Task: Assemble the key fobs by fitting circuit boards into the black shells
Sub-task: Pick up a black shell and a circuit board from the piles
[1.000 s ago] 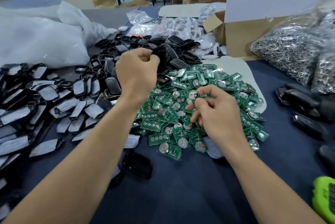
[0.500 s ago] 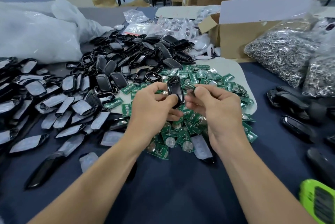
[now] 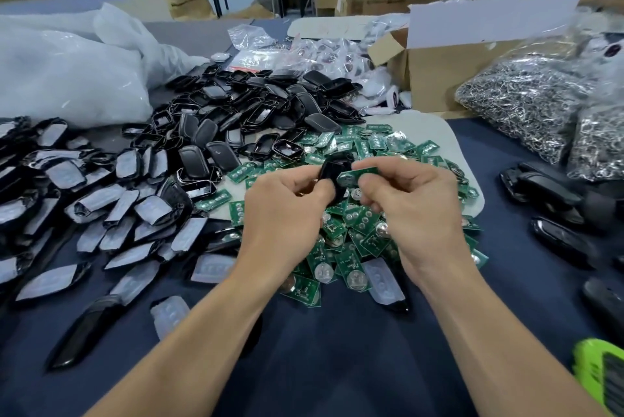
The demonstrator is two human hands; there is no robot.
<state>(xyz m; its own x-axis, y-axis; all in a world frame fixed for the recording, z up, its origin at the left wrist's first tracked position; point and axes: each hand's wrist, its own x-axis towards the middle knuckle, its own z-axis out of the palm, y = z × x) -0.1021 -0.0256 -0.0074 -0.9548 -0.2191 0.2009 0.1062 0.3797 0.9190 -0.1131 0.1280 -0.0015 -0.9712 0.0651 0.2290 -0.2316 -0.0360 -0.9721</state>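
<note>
We see a person's left hand [image 3: 283, 210] and right hand [image 3: 415, 210] raised close together over the middle of a dark blue tabletop [image 3: 337, 349]. The left grip is clamped on a glossy black plastic key fob shell [image 3: 332, 168], thumb and curled fingers pinching its near end so that it stands tilted between the two hands. The right grip is closed on a small green rectangular circuit board [image 3: 354, 175], pinched between thumb and forefinger, and the board's left end touches the shell. We cannot tell whether the board is seated inside the shell or only laid against it.

Under and beyond the hands lies a loose heap of green circuit boards with round silver cells [image 3: 341, 261], partly resting on a pale grey sheet [image 3: 422, 126]. To the far left of that heap sits a pile of empty black shells [image 3: 256, 106]. Nearer and further left spreads a field of black shell halves faced with cloudy white film [image 3: 101, 200].

A large white plastic bag [image 3: 67, 79] lies at the far left. An open brown cardboard box [image 3: 439, 79] stands at the far right. Beside it are clear bags packed with silver metal rings [image 3: 526, 102]. Dark black fob pieces [image 3: 540, 187] lie along the right edge, and a bright green device [image 3: 597, 379] shows at the near right corner.
</note>
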